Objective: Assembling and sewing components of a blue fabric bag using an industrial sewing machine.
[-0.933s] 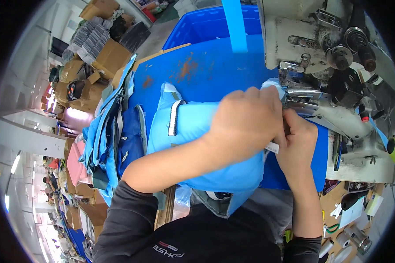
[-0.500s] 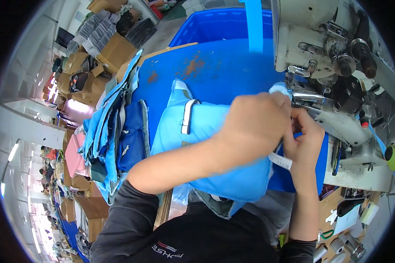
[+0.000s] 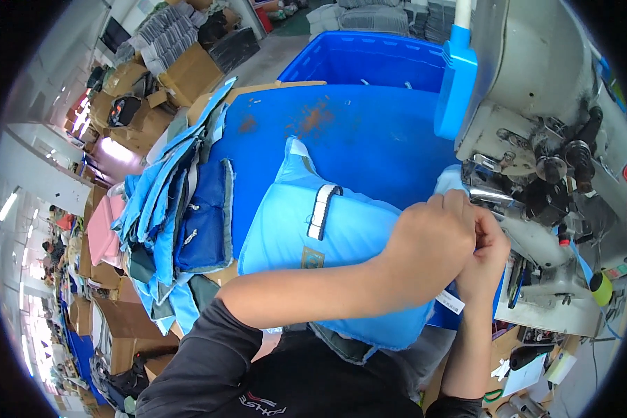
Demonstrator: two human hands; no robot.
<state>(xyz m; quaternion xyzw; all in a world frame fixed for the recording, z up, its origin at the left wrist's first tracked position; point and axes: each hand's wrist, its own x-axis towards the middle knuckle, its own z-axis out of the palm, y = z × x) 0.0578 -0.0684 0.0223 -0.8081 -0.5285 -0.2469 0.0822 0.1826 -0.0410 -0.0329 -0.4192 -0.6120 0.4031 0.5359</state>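
Note:
A light-blue padded fabric piece (image 3: pixel 279 237), with a white strap loop (image 3: pixel 320 212) and a small olive patch (image 3: pixel 312 258), lies over the table edge and against my body. My left arm reaches across it, and my left hand (image 3: pixel 432 237) is closed on its right end beside the sewing machine (image 3: pixel 529 167). Close against it, my right hand (image 3: pixel 486 254) pinches at the same edge; its fingertips are partly hidden. A pale-blue fabric end (image 3: pixel 449 180) sticks out beyond the fingers near the machine's metal arm. A white tag (image 3: pixel 451 302) shows beside my right wrist.
Left of the piece, light-blue fabric pieces (image 3: pixel 164 223) and a dark-blue zipped pouch (image 3: pixel 205 216) are stacked. Behind the blue tabletop (image 3: pixel 376 125), which carries rust-coloured stains, stands a blue bin (image 3: pixel 362 56). A light-blue plastic holder (image 3: pixel 457 83) hangs beside the machine head.
My view has shifted, so the bin and holder show more fully. My hands have drawn closer together, the right one's fingers curling in further at the fabric edge.

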